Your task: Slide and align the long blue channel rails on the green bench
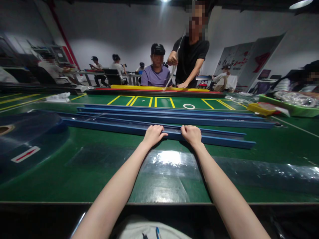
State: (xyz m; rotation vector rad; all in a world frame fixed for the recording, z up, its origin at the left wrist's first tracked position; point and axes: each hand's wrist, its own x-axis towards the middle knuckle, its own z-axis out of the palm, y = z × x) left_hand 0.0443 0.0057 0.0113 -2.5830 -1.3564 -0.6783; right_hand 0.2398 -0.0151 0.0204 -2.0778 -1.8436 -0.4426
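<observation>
Several long blue metal rails lie side by side across the green table (74,172). My left hand (153,134) and my right hand (191,134) are both closed over the near edge of the nearest blue rail (224,141), fingers curled onto its top. The hands sit about a hand's width apart at the rail's middle. A clear plastic sheet (169,166) lies flat on the table between my forearms and stretches to the right.
A big roll of dark blue film (27,139) lies at the left. A tape ring (188,106) sits beyond the rails. Yellow and green trays (264,109) stand at the right. Across the table one person sits and another stands, handling yellow and red rails (139,88).
</observation>
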